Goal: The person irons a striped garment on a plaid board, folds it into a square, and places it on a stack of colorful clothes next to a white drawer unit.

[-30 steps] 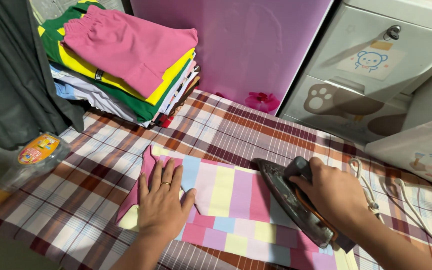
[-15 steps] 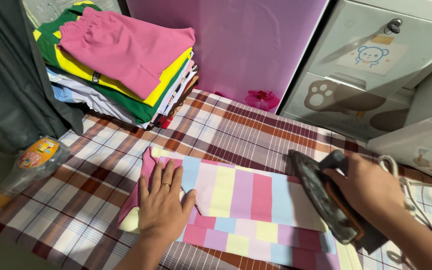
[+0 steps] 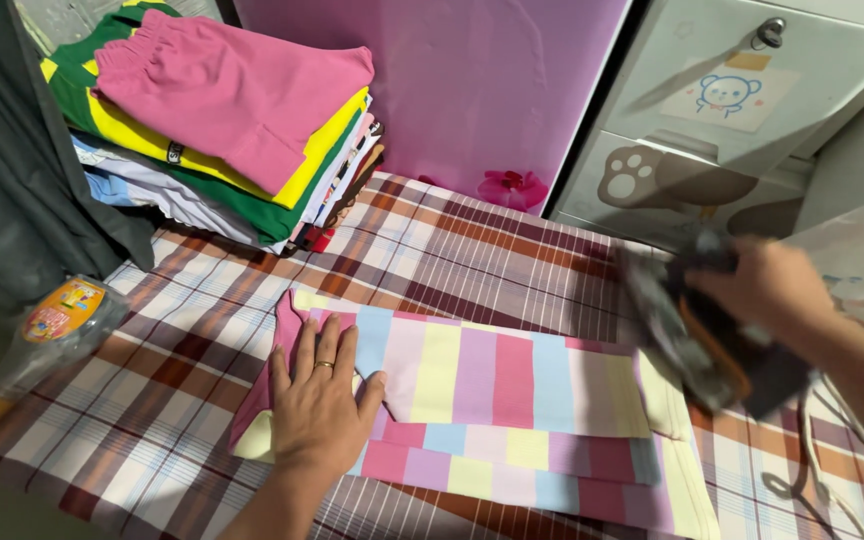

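Note:
A folded cloth in pastel pink, yellow, blue and purple stripes (image 3: pixel 512 390) lies on the plaid cover (image 3: pixel 182 330) of the ironing surface. My left hand (image 3: pixel 320 405), with a ring on one finger, presses flat on the cloth's left end, fingers apart. My right hand (image 3: pixel 772 285) grips the handle of a dark, worn iron (image 3: pixel 687 335), blurred and lifted just past the cloth's right end. The iron's white cord (image 3: pixel 837 470) trails at the lower right.
A stack of folded clothes (image 3: pixel 222 130), pink on top, stands at the back left. A grey garment (image 3: pixel 12 170) hangs at the left. A clear plastic bottle (image 3: pixel 37 335) lies at the left edge. A purple panel (image 3: pixel 492 90) and a white drawer cabinet (image 3: pixel 742 120) stand behind.
My right hand has carried the iron rightward off the striped cloth and lifted it. My left hand has stayed pressed on the cloth's left end.

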